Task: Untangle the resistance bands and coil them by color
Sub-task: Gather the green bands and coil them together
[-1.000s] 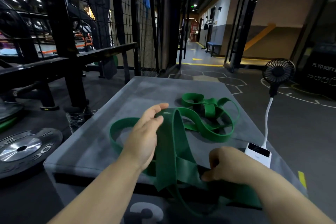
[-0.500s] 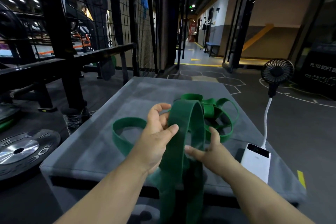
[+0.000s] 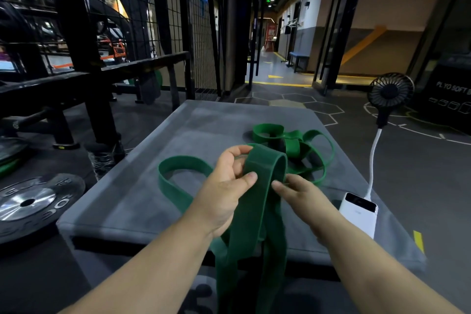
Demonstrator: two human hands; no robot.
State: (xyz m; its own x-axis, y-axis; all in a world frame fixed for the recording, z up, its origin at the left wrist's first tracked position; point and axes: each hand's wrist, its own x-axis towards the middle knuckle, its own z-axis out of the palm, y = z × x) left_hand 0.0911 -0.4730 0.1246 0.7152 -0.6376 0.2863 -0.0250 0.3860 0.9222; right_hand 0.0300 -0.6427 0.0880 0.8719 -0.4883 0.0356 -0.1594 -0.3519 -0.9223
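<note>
A wide dark green resistance band is folded over in front of me, its top bend raised above the grey plyo box. My left hand grips that bend, thumb on the near face and fingers behind. My right hand pinches the band's right edge just below the bend. One loop of the band lies on the box to the left, and the rest hangs over the front edge. A narrower, brighter green band lies tangled in loops further back on the box.
A white power bank sits at the box's right edge, cabled to a small black fan. A weight plate lies on the floor at left, beside a black rack and bench. Open gym floor lies to the right.
My right hand rose from the box's front edge to the fold and now pinches it. My left hand turned to grip the bend. The fold came up higher.
</note>
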